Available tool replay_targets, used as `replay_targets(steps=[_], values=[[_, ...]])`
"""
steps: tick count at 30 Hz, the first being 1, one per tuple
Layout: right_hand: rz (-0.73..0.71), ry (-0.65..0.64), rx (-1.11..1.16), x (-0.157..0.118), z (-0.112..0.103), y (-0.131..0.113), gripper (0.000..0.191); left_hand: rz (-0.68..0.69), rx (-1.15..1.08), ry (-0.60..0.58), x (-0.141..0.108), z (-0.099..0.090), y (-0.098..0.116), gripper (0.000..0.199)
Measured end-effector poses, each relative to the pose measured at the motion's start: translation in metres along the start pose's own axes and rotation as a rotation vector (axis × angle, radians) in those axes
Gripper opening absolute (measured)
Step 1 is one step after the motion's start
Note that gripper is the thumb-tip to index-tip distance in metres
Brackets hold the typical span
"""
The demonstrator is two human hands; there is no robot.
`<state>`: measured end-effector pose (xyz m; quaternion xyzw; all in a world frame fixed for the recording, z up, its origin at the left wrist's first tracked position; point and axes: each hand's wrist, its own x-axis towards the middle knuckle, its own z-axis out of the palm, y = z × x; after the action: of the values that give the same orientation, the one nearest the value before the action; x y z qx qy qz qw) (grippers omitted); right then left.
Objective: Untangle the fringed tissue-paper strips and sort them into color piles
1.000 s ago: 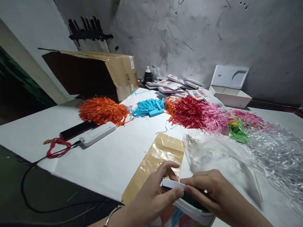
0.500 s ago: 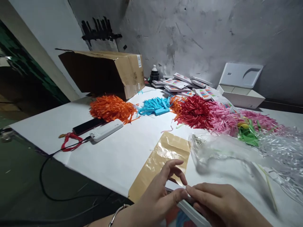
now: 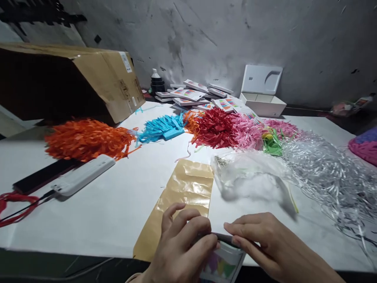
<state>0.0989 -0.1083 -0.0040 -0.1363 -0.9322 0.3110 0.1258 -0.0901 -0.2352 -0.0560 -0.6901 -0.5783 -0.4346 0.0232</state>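
Observation:
A flat white box (image 3: pixel 225 264) with a multicoloured tassel-like print is held between my hands at the bottom edge of the view. Its upper end shows a dark grey strip, perhaps a flap. My left hand (image 3: pixel 184 241) is closed around the box's left upper corner, with its fingers curled over the top. At the right upper corner, my right hand (image 3: pixel 260 239) pinches the dark strip between thumb and fingers. Beyond the left hand lies a shiny tan paper envelope (image 3: pixel 184 184). The lower part of the box is out of view.
Tassel bundles in orange (image 3: pixel 88 137), blue (image 3: pixel 163 127), red (image 3: pixel 216 127) and pink (image 3: pixel 249 135) line the table. Behind them are stacked flat boxes (image 3: pixel 191 94), a cardboard carton (image 3: pixel 103 82) and a white lidded box (image 3: pixel 262 104). A clear bag (image 3: pixel 247 169) and silver strands (image 3: pixel 330 169) lie right.
The view has turned to the right. My left fingers have closed over the box top, and more of the printed face shows. My right hand stays at the box's upper edge.

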Motion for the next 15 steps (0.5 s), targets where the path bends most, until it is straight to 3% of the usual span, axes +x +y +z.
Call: replay_targets(steps=[5,15], values=[[-0.013,0.107,0.094,-0.017,0.014,-0.002,0.045,0.080,0.037,-0.014,0.001,-0.005,-0.005,0.016],[0.130,0.107,0.326,-0.028,0.022,0.015,0.031,0.165,0.051,0.031,0.009,-0.002,-0.001,0.016]])
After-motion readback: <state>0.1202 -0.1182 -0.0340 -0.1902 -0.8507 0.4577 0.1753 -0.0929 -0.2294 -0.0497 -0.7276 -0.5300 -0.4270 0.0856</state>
